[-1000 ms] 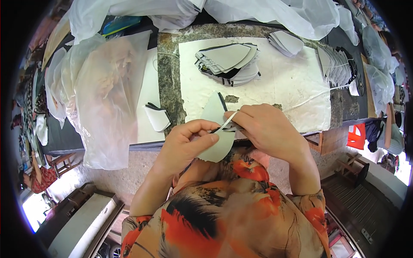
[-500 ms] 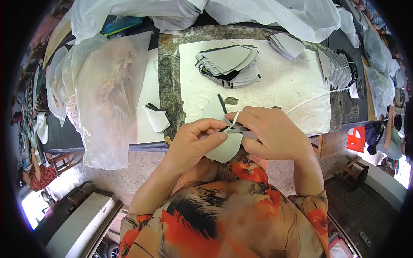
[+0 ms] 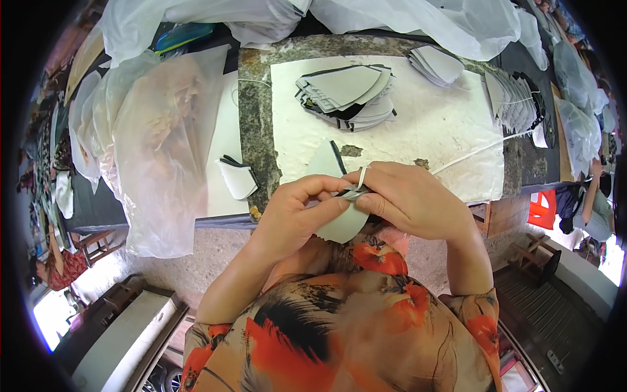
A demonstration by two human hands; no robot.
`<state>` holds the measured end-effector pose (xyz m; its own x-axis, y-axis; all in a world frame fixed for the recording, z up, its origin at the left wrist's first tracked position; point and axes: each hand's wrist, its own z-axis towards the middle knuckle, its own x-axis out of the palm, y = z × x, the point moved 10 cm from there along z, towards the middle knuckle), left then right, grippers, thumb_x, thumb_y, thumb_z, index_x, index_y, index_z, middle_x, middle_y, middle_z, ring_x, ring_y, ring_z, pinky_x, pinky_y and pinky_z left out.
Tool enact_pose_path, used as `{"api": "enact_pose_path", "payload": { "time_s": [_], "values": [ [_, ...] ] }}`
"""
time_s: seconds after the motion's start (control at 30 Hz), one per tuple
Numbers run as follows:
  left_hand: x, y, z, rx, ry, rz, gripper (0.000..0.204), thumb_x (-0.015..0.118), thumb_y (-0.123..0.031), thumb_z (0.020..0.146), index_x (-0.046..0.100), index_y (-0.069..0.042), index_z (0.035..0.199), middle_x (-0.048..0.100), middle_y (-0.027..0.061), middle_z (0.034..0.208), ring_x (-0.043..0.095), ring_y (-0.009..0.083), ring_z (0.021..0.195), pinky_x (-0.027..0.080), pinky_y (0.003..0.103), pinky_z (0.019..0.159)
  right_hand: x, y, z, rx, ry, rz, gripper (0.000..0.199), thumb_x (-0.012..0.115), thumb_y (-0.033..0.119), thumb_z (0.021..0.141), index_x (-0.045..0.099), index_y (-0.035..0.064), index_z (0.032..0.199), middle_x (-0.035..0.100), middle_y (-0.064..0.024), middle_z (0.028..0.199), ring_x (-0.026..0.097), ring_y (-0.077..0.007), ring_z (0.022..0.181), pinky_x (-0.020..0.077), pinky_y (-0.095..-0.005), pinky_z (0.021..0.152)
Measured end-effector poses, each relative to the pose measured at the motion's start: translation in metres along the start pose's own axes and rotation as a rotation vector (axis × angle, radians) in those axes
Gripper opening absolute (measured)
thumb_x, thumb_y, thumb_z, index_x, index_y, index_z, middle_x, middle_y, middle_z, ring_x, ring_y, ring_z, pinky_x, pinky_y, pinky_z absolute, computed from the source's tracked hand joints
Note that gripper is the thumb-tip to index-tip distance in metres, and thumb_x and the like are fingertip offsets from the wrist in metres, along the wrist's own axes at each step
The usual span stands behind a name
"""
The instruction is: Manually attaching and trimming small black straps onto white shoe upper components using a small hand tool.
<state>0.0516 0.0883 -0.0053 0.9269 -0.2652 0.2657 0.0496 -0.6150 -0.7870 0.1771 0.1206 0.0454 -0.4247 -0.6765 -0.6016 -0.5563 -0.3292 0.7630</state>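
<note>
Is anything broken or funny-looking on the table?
Yes. The white sheet looks damaged: it has ragged dark patches, one just beyond the right hand and another farther left. They look odd because the rest is mostly pale, so they may be torn spots. Nothing looks spilled.

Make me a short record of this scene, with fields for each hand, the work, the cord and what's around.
Left hand: thumb and fingers pinching a pale piece
Right hand: fingertips close to the left's; its exact grip is hidden
White cord: runs across the white sheet toward the right hand
Beyond the hands: stacked pale pieces with dark layers, on the sheet
Far right: tied bundle
Left side: translucent plastic bag
</note>
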Motion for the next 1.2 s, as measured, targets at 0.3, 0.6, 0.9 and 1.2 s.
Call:
{"api": "enact_pose_path", "payload": {
  "time_s": [0.3,0.6,0.9,1.2],
  "values": [
    [0.002,0.007,0.002,-0.021,0.005,-0.011,0.028,0.071,-0.012,0.097,0.071,0.0,0.123,0.07,0.0002,0.092,0.062,0.0051,0.085,0.051,0.022,0.076,0.005,-0.008,-0.002,0.019,-0.046,0.017,0.034,0.056,0.035,0.103,0.065,0.0027,0.11,0.063,-0.0182,0.091,0.063,-0.0394,0.087,0.0502,-0.0458,0.074],
    [-0.006,0.006,-0.002,-0.026,-0.028,-0.052,0.027,0.074,-0.012,0.094,0.073,-0.001,0.119,0.068,-0.0031,0.09,0.058,0.0033,0.082,0.049,0.021,0.074,-0.006,-0.018,-0.003,0.066,-0.267,0.581,0.029,0.064,0.029,0.098,0.067,0.001,0.106,0.065,-0.0121,0.09,0.065,-0.0212,0.085,0.049,-0.0364,0.074],
    [0.002,-0.006,-0.008,0.097,0.043,0.141,0.025,0.077,-0.011,0.09,0.069,-0.003,0.112,0.06,-0.0038,0.081,0.055,0.0041,0.08,0.045,0.022,0.075,0.0,-0.017,-0.009,0.201,-0.294,0.425,0.014,0.069,0.01,0.083,0.066,-0.0021,0.089,0.061,-0.008,0.075,0.056,-0.0147,0.069,0.0455,-0.0304,0.064],
    [-0.089,-0.051,-0.048,0.26,-0.226,0.559,0.014,0.07,-0.013,0.094,0.071,-0.001,0.101,0.07,0.009,0.091,0.067,0.0172,0.084,0.052,0.031,0.079,0.027,-0.038,-0.005,0.367,-0.358,0.693,0.009,0.065,0.006,0.093,0.066,-0.003,0.09,0.059,0.0003,0.074,0.05,-0.006,0.07,0.0415,-0.0245,0.063]
  ]
}}
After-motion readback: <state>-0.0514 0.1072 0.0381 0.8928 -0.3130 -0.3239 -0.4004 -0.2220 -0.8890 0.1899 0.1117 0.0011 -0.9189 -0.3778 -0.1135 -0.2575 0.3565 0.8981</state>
